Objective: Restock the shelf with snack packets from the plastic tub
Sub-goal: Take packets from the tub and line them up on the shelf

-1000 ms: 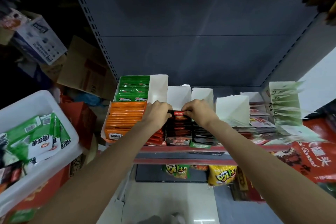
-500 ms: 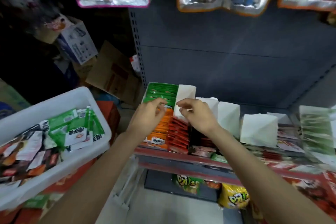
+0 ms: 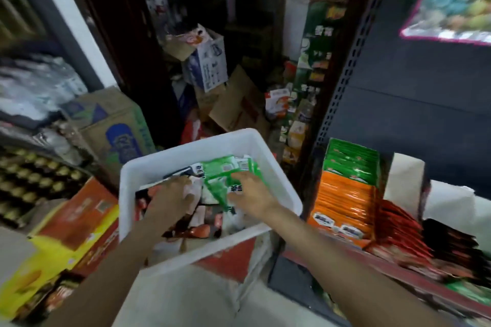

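Packets (image 3: 220, 175), green and dark, lie jumbled in the white tub (image 3: 276, 180) beside the shelf (image 3: 398, 271). Both hands, left (image 3: 170, 202) and right (image 3: 252, 194), rest on them; blur hides any grasp.

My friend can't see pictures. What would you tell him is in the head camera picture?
Two hands, the left hand and the right hand, reach into a white plastic tub full of snack packets, touching the green packets. To the right, a shelf holds rows of green, orange and red packets; cardboard boxes are piled behind.
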